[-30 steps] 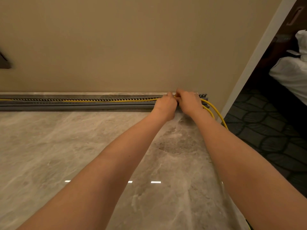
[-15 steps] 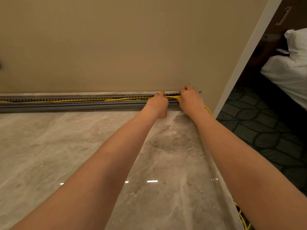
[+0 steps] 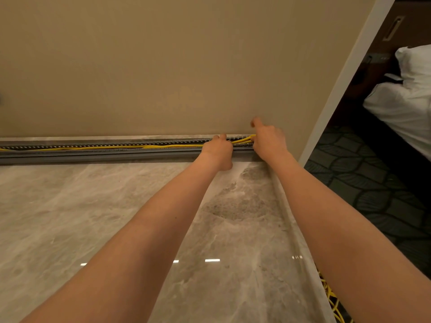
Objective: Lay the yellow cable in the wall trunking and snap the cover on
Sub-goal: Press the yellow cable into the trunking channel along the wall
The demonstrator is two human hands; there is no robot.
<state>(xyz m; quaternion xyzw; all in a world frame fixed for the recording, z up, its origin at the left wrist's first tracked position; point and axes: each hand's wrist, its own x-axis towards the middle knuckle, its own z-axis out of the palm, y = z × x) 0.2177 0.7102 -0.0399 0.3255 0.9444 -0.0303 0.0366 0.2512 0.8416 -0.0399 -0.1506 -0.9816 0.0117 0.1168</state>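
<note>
One trunking (image 3: 93, 153), a long grey channel, runs along the foot of the one beige wall (image 3: 163, 66) with its top uncovered. In it lies the yellow cable (image 3: 163, 146), a single line along most of the channel. It shows as two strands side by side near the trunking's right end, between the two hands.

The left grip (image 3: 218, 151) sits on the trunking just short of that end, fingers curled down over the cable where it passes beneath them and thumb tucked low against the channel's front. The right grip (image 3: 269, 141) is at the very end of the trunking, clenched on the two strands, with one finger sticking up against the wall.

In front of the trunking spreads the marble floor (image 3: 93, 217). Far in front of its right end, at the floor's edge, lies a loose tangle of more yellow cable (image 3: 331, 297). Beyond the trunking's right end are one white door frame (image 3: 345, 78), patterned dark carpet (image 3: 363, 178) and one bed (image 3: 405, 106) with white linen.
</note>
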